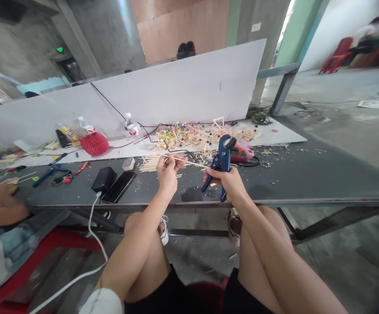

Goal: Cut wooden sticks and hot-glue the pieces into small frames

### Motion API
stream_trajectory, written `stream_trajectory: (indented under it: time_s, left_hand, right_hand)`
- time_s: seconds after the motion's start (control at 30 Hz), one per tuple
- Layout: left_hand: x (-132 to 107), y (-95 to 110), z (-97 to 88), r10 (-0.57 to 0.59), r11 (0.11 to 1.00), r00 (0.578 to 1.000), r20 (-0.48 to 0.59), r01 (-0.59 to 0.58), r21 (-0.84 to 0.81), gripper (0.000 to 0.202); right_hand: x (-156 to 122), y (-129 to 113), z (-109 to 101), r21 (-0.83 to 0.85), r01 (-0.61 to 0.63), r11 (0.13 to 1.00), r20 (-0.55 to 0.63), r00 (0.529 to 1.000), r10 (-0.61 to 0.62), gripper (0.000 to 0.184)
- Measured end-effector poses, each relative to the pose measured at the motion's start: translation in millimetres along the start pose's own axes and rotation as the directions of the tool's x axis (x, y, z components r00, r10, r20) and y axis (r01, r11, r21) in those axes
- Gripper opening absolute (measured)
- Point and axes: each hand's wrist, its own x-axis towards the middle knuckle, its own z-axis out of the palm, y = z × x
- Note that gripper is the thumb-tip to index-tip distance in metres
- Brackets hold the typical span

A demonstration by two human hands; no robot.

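My left hand (168, 171) is closed, with a thin wooden stick (194, 163) pinched between thumb and fingers. The stick slants across to my right hand (230, 181), where its other end meets the fingertips. Wrapped in my right hand is a blue pipe cutter (225, 152), its jaw pointing up and its handles spread apart. Behind my left hand lies a bundle of thin wooden sticks (150, 163) on the dark table. A large heap of sticks with coloured ball ends (184, 134) sits beyond both hands.
Left of my hands are a phone (119, 187), a black power adapter (104, 179) with a white cable, and a small white block (128, 164). Plastic bottles (132, 125) and a red pouch (94, 144) stand farther back by the white board (176, 93). A co-worker's arm (4, 203) rests at far left.
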Motion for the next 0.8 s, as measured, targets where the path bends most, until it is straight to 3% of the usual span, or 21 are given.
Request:
stream_trajectory:
  time_s: [0.13, 0.27, 0.4, 0.6, 0.7, 0.8]
  left_hand:
    - [-4.7, 0.8, 2.9, 0.007, 1.000, 1.000, 0.013, -0.007, 0.030, 0.034]
    - [-10.6, 2.3, 7.2, -0.050, 0.994, 0.991, 0.120, 0.038, 0.100, 0.028]
    - [-7.6, 5.6, 5.9, 0.020, 0.999, 0.999, 0.046, -0.022, 0.031, 0.023]
    - [-4.1, 10.4, 4.6, 0.091, 0.995, 0.996, -0.008, -0.092, -0.041, 0.021]
    - [-9.1, 10.0, 7.6, 0.127, 0.992, 0.992, 0.012, -0.127, 0.002, 0.021]
    - [-12.9, 8.8, 10.3, 0.150, 0.988, 0.988, 0.030, -0.150, 0.031, 0.022]
  right_hand:
    - [-0.5, -2.2, -2.3, 0.011, 0.056, 0.998, 0.011, 0.998, -0.056, 0.036]
    - [0.5, 1.3, -2.0, -0.088, 0.080, 0.993, -0.013, 0.997, -0.081, 0.030]
    - [0.8, 10.4, -1.8, -0.261, 0.032, 0.965, -0.049, 0.998, -0.046, 0.025]
    - [-10.5, 17.5, 9.7, -0.632, 0.039, 0.774, -0.013, 0.998, -0.061, 0.019]
    - [-17.9, 14.1, 17.1, -0.724, 0.070, 0.686, 0.012, 0.996, -0.088, 0.016]
    - [-21.2, 11.4, 19.7, -0.746, 0.059, 0.663, -0.002, 0.996, -0.091, 0.015]
